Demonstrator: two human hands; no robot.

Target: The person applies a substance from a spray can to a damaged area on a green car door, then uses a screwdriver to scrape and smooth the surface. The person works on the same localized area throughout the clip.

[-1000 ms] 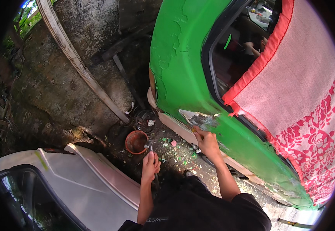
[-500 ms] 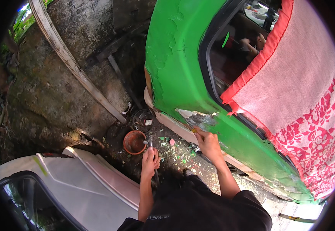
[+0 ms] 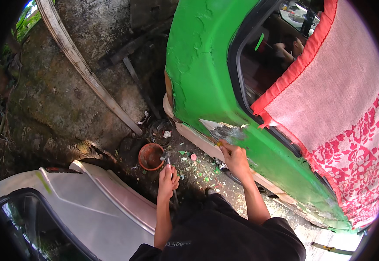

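My left hand (image 3: 166, 183) is closed around a hammer (image 3: 167, 157), head up and handle hanging below my fist. It is apart from the car, near a round reddish-brown bowl (image 3: 150, 156) on the ground. My right hand (image 3: 236, 160) grips a slim tool with a yellowish handle (image 3: 219, 143), perhaps a screwdriver or chisel. Its thin blade lies along a scraped grey patch (image 3: 226, 132) with ragged, lifting edges, low on the green car body (image 3: 207, 82). Exactly where the tip touches cannot be made out. My fingers hide most of the handle.
A pale car (image 3: 89, 195) stands close on the left. Paint flakes (image 3: 207, 176) and a pink round piece (image 3: 193, 157) litter the ground. A red-and-pink patterned cloth (image 3: 328, 130) drapes over the green car. A long pale metal strip (image 3: 85, 65) leans on the stained wall (image 3: 59, 100).
The view has shifted slightly. Both hands keep their grips, and the tool in my right hand still lies at the scraped patch. The hammer stays low, away from it.
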